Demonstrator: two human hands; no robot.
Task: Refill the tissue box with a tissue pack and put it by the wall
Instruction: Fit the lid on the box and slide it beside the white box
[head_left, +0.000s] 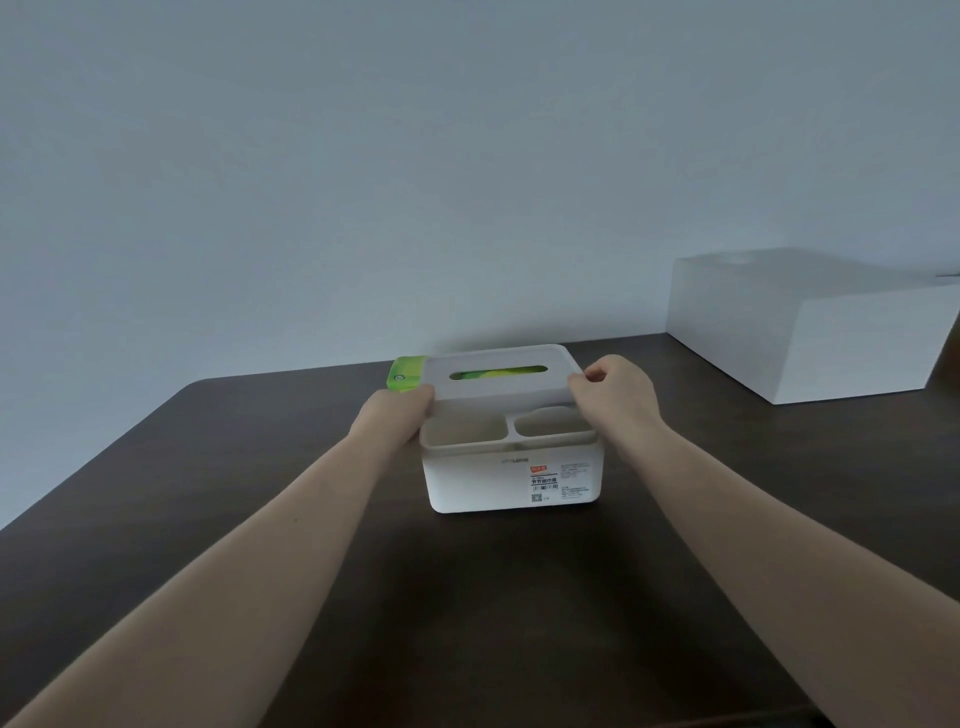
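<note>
A white plastic tissue box (511, 480) with a label on its front stands in the middle of the dark table. Two open compartments show at its near top edge. Its white lid (501, 373), with a long slot, is raised and tilted above the box. My left hand (396, 415) grips the lid's left end and my right hand (618, 387) grips its right end. A green tissue pack (408, 373) lies behind the box; its left end sticks out past the lid and more of it shows through the slot.
The dark brown table (260, 493) runs back to a plain pale wall (415, 182). A large white carton (810, 322) stands at the back right against the wall. The table's left edge runs diagonally at the left.
</note>
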